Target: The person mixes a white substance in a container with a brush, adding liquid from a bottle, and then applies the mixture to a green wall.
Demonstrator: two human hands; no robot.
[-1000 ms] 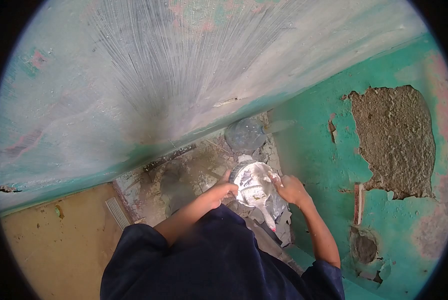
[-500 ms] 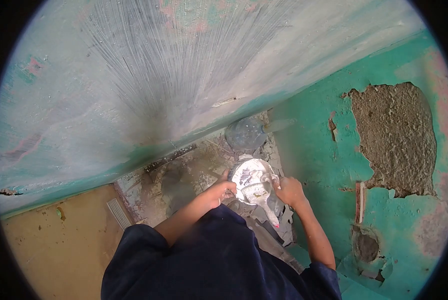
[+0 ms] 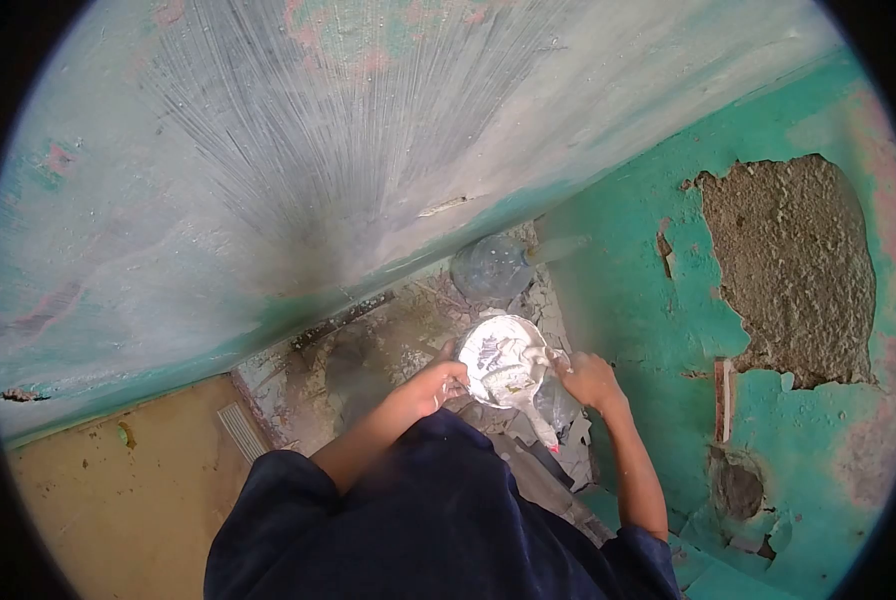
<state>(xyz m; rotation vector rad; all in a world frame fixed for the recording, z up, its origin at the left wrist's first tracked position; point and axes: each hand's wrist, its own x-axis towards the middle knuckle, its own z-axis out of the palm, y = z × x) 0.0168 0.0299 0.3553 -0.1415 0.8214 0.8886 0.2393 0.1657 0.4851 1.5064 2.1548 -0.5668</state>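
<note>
My left hand (image 3: 436,388) grips the left rim of a round tub (image 3: 471,378) partly filled with thick white paste (image 3: 503,350). At the tub's right edge, my right hand (image 3: 588,380) is closed on a short white-smeared tool (image 3: 540,357) that reaches over the paste; its exact kind is hidden by the fingers and coating. A paste-covered brush (image 3: 542,425) leans on the near rim, its red-tipped handle pointing down and right outside the tub. Paste hides much of the brush's head.
A large clear plastic bottle (image 3: 491,268) lies in the corner beyond the tub. Broken plaster (image 3: 438,300) covers the floor. Ahead is a white-streaked wall (image 3: 368,150); at right, a green wall (image 3: 638,260) has a bare rough patch (image 3: 793,270). A tan board (image 3: 138,480) is at left.
The tool in my right hand has shifted slightly over the paste, and my right hand has moved a little to the right. My left hand keeps hold of the tub.
</note>
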